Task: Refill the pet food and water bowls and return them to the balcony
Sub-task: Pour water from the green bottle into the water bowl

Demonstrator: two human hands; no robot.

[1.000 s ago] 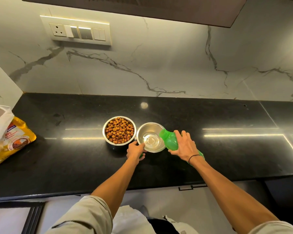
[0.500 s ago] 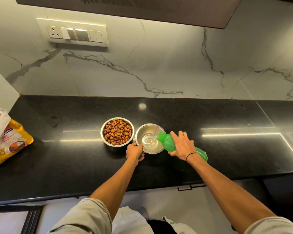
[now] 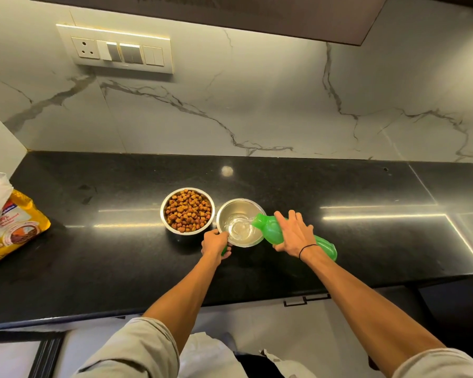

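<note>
Water bowl [image 3: 241, 223] steadied by left hand [image 3: 215, 243], rim pinched | green bottle [image 3: 290, 236] clasped by right hand [image 3: 294, 233], tipped from 3 o'clock | risk: overshoot spills onto desk [image 3: 120, 255]

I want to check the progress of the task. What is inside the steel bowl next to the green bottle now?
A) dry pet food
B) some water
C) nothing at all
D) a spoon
B: the green bottle, tipped by the right hand, pours into the steel bowl, where clear water shows.
</note>
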